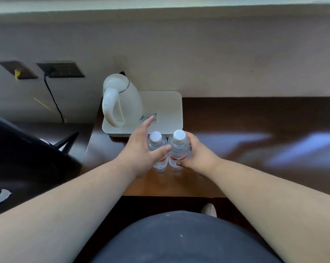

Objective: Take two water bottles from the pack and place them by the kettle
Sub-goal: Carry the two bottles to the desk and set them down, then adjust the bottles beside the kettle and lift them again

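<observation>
Two clear water bottles with white caps and red labels stand upright side by side on the dark wooden table, just in front of the white tray (168, 103). The white kettle (120, 103) sits on the left part of that tray. My left hand (141, 150) is beside the left bottle (156, 143), fingers spread and extended, thumb across the front of the bottles. My right hand (196, 154) is wrapped around the right bottle (178, 147). The pack is not in view.
The wooden table (245, 130) stretches to the right against the wall. A black cord (53, 99) hangs from a wall socket (60, 69) at left. A dark chair (27, 149) stands left of the table.
</observation>
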A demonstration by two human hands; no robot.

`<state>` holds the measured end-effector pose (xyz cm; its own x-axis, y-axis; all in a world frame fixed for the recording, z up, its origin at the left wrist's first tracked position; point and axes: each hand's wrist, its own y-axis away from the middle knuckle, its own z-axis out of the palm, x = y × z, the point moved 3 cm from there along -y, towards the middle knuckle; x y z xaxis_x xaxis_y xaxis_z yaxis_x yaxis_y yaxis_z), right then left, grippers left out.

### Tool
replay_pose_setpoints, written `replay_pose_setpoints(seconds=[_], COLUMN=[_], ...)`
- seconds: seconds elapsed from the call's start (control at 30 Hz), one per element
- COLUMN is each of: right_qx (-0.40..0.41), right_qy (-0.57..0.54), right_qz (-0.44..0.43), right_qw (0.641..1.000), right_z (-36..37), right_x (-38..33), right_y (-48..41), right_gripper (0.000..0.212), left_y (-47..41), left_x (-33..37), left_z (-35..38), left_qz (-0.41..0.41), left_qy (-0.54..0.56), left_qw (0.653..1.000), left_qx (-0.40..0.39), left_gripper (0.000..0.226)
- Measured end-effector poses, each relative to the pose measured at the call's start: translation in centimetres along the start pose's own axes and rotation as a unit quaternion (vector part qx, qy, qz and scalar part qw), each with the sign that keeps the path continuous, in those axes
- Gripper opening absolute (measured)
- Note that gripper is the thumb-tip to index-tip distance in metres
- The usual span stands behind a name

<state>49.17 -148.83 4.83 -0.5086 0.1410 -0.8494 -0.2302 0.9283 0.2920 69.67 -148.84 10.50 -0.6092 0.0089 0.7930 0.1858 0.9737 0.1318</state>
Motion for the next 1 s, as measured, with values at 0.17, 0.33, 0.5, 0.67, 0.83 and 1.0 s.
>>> replay_pose_setpoints(seconds=[0.17,0.33,0.5,0.67,0.83,1.0], right_qx=[-0.004,0.024,0.038,0.026,0.024,0.02], right_qy=[0.05,0.061,0.062,0.052,0.094,0.146], right_qz=[0.016,0.034,0.04,0.011,0.007,0.035], right_qw=[0.999,0.997,0.997,0.998,0.995,0.988], right_z=[0.1,0.6,-0.1,-0.9,-1.4,-0.8], right_x=[-0.3,-0.4,0.3,-0.8,-2.0,-2.0], right_y=[-0.1,-0.1,0.9,1.8,2.1,2.0], right_gripper=[0.078,0.051,0.071,0.086,0.08,0.067], left_y=[-2.2,-4.0,-3.8,-3.3,-3.2,-3.1], left_x=[7.2,9.4,10.8,12.7,13.0,11.8], left_z=[0.2,2.3,1.5,0.6,0.0,0.3], left_qz=[0.135,0.101,0.086,0.131,0.172,0.186], left_qy=[-0.414,-0.545,-0.539,-0.537,-0.525,-0.529], left_qw=[0.9,0.826,0.821,0.803,0.806,0.801], left_qx=[0.0,-0.103,-0.167,-0.221,-0.212,-0.21], left_gripper=[0.064,0.042,0.034,0.039,0.038,0.035])
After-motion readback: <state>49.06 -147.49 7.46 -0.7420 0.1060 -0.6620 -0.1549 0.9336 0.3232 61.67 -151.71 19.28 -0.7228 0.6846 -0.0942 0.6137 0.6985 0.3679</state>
